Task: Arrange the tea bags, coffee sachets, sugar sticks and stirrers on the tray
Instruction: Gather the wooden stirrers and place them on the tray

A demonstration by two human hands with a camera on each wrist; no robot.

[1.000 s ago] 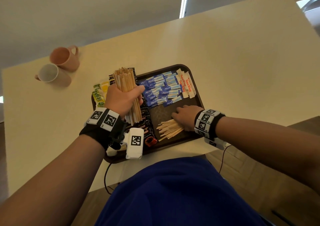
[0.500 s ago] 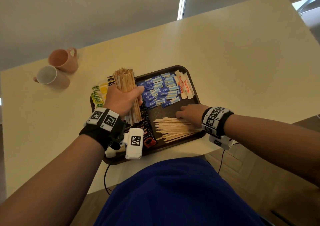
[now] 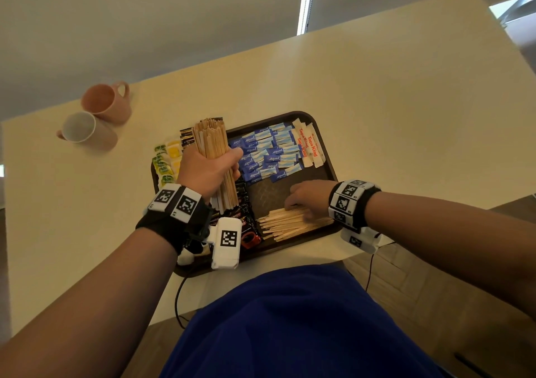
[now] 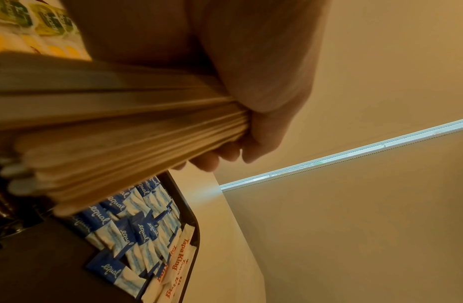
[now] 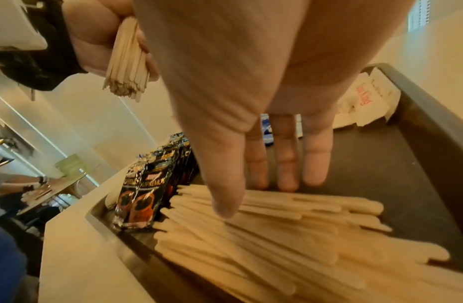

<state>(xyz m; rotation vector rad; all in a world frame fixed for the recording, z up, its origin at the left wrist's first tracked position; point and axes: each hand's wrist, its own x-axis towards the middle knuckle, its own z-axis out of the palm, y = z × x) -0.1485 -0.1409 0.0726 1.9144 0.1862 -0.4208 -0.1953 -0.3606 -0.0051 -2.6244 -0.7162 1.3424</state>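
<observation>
Two pink ceramic mugs (image 3: 100, 115) lying on their sides, touching, at the far left of the cream rectangular table (image 3: 377, 111); wood-patterned floor (image 3: 406, 285) beneath.

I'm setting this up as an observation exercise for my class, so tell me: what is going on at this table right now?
A person is laying out drink supplies on a dark tray. The left hand grips a thick bundle of wooden stirrers upright above the tray. The right hand, fingers straight, rests on a smaller pile of stirrers lying flat at the tray's near edge. Blue sweetener packets, white sugar sticks, black coffee sachets and tea bags already sit in groups. Two mugs stand off to the left.
</observation>
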